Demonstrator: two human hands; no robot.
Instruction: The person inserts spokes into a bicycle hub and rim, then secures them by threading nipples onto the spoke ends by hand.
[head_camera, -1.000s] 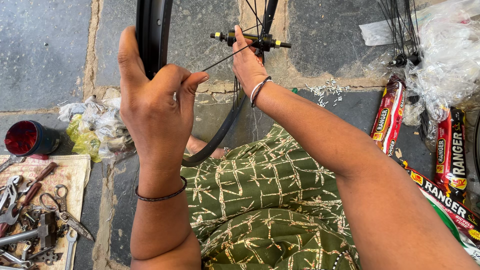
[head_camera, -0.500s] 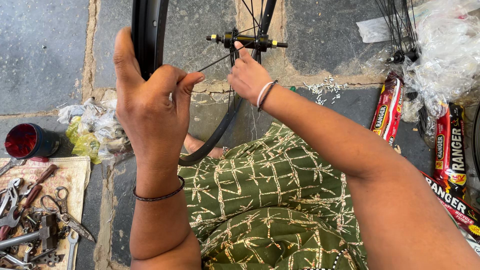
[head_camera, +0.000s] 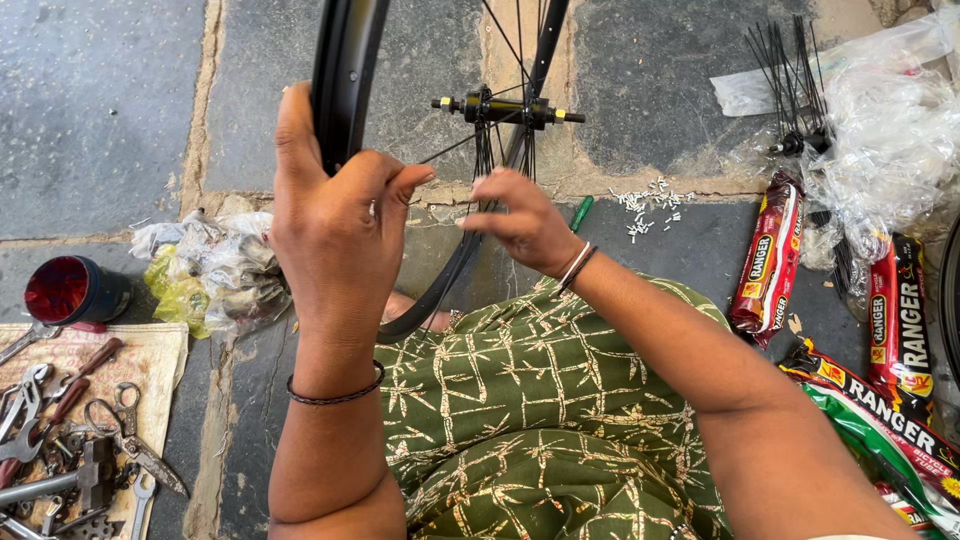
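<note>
left hand (head_camera: 335, 225) clamped on black rim (head_camera: 345, 70) — top cut off | right hand (head_camera: 520, 218) pinching spokes (head_camera: 487, 160) at 12 o'clock — fingertips hidden

wheel rim (head_camera: 345, 70): top cut off by upper edge | right hand (head_camera: 520, 220): fingertips hidden behind spokes (head_camera: 480, 165) | tools (head_camera: 60, 440): cropped at left and bottom edges

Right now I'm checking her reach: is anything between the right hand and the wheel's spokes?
Nothing visible. The right hand is already at the spokes just below the hub, fingertips among them, while the left hand grips the black rim.
</note>
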